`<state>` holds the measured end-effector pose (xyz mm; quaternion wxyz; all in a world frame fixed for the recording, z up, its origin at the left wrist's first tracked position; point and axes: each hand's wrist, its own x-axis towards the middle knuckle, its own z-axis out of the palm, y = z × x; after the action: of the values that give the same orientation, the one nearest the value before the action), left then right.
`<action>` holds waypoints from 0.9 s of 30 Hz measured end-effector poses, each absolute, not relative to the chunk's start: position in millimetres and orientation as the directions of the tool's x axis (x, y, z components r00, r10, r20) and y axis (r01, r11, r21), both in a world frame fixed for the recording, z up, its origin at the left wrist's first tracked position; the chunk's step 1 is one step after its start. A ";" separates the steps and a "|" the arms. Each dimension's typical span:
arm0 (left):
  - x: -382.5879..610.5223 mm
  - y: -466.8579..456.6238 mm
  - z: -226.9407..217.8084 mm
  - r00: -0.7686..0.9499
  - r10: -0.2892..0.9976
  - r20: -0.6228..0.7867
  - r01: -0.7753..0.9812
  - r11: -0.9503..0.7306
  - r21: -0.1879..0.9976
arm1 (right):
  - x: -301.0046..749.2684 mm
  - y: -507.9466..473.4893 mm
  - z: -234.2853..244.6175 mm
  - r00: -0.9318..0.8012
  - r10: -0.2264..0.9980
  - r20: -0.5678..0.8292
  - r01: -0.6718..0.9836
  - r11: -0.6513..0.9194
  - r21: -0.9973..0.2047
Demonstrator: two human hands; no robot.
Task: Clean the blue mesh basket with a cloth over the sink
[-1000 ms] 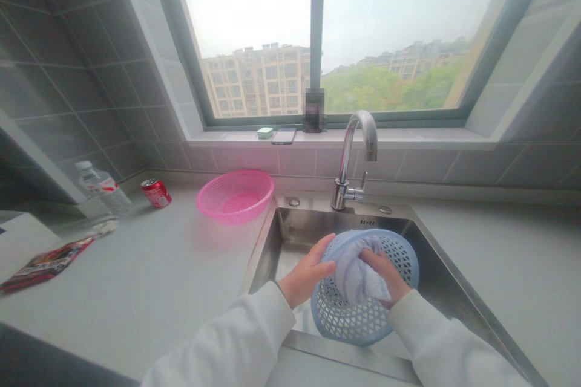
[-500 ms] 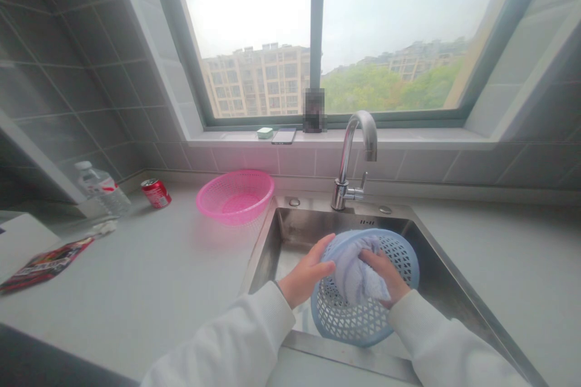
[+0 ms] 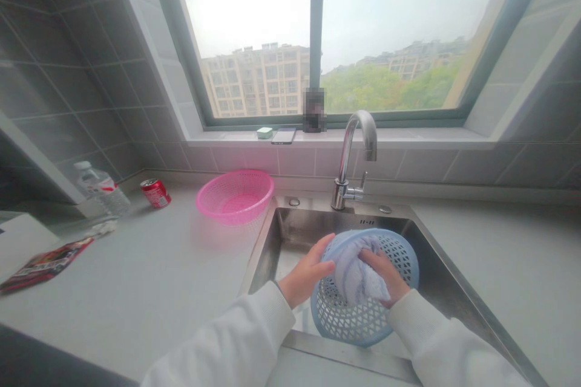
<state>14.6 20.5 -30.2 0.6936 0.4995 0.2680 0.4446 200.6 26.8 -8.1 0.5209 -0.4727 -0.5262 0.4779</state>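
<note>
Tilted over the sink, a blue plastic basket with a pierced wall faces me. My left hand grips its left rim, thumb on the near side and the other fingers partly hidden behind the rim. Inside the basket, my right hand is closed on a pale lavender cloth, which is bunched up against the basket's inner wall. Some of the right fingers are hidden by the cloth.
A chrome faucet rises behind the sink. Left of it on the counter stand a pink basket, a red can, a tilted plastic bottle and a red-black packet. A phone and a green box lie on the sill.
</note>
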 end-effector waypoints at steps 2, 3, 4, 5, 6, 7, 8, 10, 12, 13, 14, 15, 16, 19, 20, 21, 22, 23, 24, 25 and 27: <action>14.3 21.1 -30.8 0.461 0.885 0.071 -0.346 0.105 0.932 | 200.7 26.6 -8.6 -0.001 0.996 0.094 -0.001 0.094 -0.996; 14.3 21.5 -31.3 0.461 0.885 0.071 -0.344 0.104 0.933 | 200.8 26.8 -9.4 0.001 0.996 0.092 -0.004 0.092 -0.996; 14.4 21.9 -32.0 0.461 0.885 0.072 -0.342 0.102 0.934 | 200.9 27.2 -10.6 0.000 0.996 0.089 -0.007 0.089 -0.996; 14.5 22.3 -32.7 0.460 0.885 0.072 -0.341 0.101 0.935 | 201.0 27.8 -12.0 0.002 0.996 0.085 -0.011 0.085 -0.996; 14.7 22.6 -33.5 0.461 0.885 0.073 -0.340 0.100 0.935 | 201.1 28.5 -13.6 0.009 0.997 0.080 -0.015 0.080 -0.997; 14.9 23.0 -34.3 0.461 0.884 0.074 -0.340 0.099 0.935 | 201.2 29.2 -15.2 0.019 0.997 0.077 -0.019 0.078 -0.997; 15.0 23.2 -35.0 0.463 0.883 0.076 -0.341 0.098 0.935 | 201.3 29.9 -16.6 0.024 0.997 0.076 -0.022 0.076 -0.997; 15.0 23.6 -36.0 0.467 0.880 0.083 -0.345 0.095 0.934 | 201.6 31.0 -18.1 0.023 0.997 0.074 -0.028 0.075 -0.997; 14.6 23.8 -36.2 0.472 0.877 0.086 -0.346 0.095 0.933 | 201.8 31.4 -17.7 0.003 0.998 0.067 -0.040 0.067 -0.997; 14.4 23.8 -36.2 0.472 0.878 0.086 -0.345 0.094 0.934 | 201.9 31.5 -17.1 -0.008 0.998 0.061 -0.047 0.061 -0.997; 14.1 23.8 -36.0 0.470 0.878 0.086 -0.343 0.092 0.935 | 201.9 31.5 -16.2 -0.015 0.998 0.056 -0.052 0.055 -0.997; 13.9 23.8 -35.9 0.468 0.879 0.085 -0.341 0.091 0.936 | 201.9 31.5 -15.4 -0.016 0.999 0.052 -0.055 0.051 -0.997; 13.8 23.7 -35.8 0.466 0.880 0.085 -0.339 0.089 0.937 | 201.8 31.4 -14.6 -0.017 0.999 0.047 -0.056 0.046 -0.997; 13.9 23.5 -35.7 0.465 0.882 0.083 -0.338 0.090 0.937 | 201.7 31.0 -14.0 -0.014 0.999 0.040 -0.046 0.039 -0.998; 14.0 23.3 -35.8 0.465 0.882 0.082 -0.339 0.092 0.936 | 201.7 30.8 -14.3 -0.013 0.999 0.041 -0.043 0.041 -0.998; 14.2 23.2 -35.9 0.465 0.881 0.081 -0.341 0.094 0.935 | 201.7 30.6 -14.7 -0.009 0.999 0.046 -0.040 0.046 -0.998; 14.3 23.0 -36.0 0.465 0.881 0.080 -0.342 0.096 0.935 | 201.7 30.5 -15.3 -0.003 0.999 0.053 -0.036 0.053 -0.998; 14.3 22.8 -36.0 0.465 0.882 0.080 -0.342 0.096 0.935 | 201.7 30.4 -15.9 0.001 0.998 0.062 -0.032 0.062 -0.998; 14.3 22.6 -35.9 0.465 0.882 0.080 -0.342 0.096 0.935 | 201.6 30.3 -16.4 0.004 0.998 0.069 -0.027 0.069 -0.997; 14.3 22.5 -35.8 0.466 0.881 0.080 -0.341 0.096 0.935 | 201.6 30.2 -16.8 0.006 0.997 0.074 -0.022 0.074 -0.997; 14.0 22.3 -35.3 0.467 0.881 0.081 -0.340 0.094 0.936 | 201.6 30.0 -16.8 0.002 0.997 0.076 -0.011 0.076 -0.997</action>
<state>14.0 22.3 -35.3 0.6899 0.5075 0.2665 0.4422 201.6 30.0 -16.8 0.5217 -0.4783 -0.5156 0.4829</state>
